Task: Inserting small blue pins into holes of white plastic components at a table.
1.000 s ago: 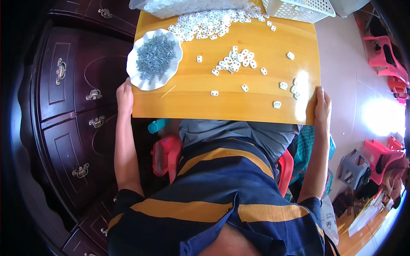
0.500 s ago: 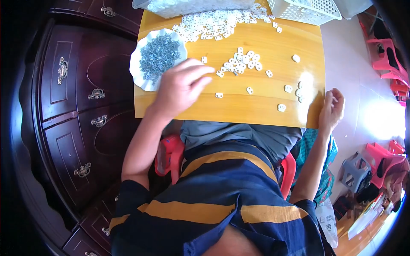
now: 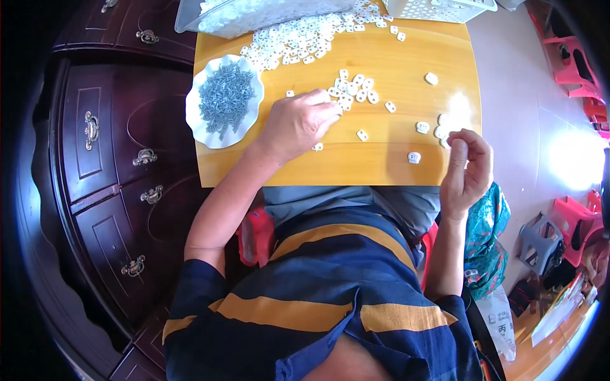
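My left hand reaches over the table to the near left side of a small group of white plastic pieces with holes. Its fingertips are pinched together there, and whatever they hold is hidden. At the table's right edge my right hand is curled, thumb against forefinger, beside a short row of rounded white pieces. What lies between those fingers is too small to make out. A scalloped white dish of small grey metal screws or pins stands at the left.
A large heap of white pieces lies at the back, before a clear bin and a white perforated basket. Single pieces are scattered on the wooden table. Dark drawers stand left; pink stools are on the right.
My left hand has moved right, from beside the dish to the small group of pieces. My right hand has come up from the table's edge to the row of rounded pieces.
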### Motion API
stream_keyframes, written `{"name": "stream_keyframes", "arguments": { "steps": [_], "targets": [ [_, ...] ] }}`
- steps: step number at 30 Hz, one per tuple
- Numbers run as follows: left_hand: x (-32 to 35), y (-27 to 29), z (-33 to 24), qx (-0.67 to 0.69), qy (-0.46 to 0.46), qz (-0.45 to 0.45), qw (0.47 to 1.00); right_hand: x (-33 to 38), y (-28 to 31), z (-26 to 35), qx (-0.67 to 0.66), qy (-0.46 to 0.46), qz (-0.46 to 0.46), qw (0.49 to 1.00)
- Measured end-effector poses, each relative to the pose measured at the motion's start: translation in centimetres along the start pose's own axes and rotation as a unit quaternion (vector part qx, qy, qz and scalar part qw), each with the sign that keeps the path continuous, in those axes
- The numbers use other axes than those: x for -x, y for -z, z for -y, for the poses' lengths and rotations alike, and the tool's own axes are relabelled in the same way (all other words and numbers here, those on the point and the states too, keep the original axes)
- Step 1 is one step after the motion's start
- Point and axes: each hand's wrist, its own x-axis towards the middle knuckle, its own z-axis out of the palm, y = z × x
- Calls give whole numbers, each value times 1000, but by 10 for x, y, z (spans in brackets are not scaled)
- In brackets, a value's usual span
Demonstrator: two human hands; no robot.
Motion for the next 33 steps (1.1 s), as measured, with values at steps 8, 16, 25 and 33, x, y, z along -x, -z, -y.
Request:
{"name": "stream_keyframes", "arguments": {
  "steps": [8,16,25,33],
  "targets": [
    [-3,-8,2,-71,-33,12,997,12,-26,24,44,21,157,986],
    [6,18,-51,38,-47,-12,998,34,-42,32,-103,-219,273,931],
    [23,27,-66,52,-93,-49,993,32,-48,46,-210,-341,338,852],
    [39,25,-68,117,-29,-98,988,35,-51,54,-227,-353,358,834]
  ]
}}
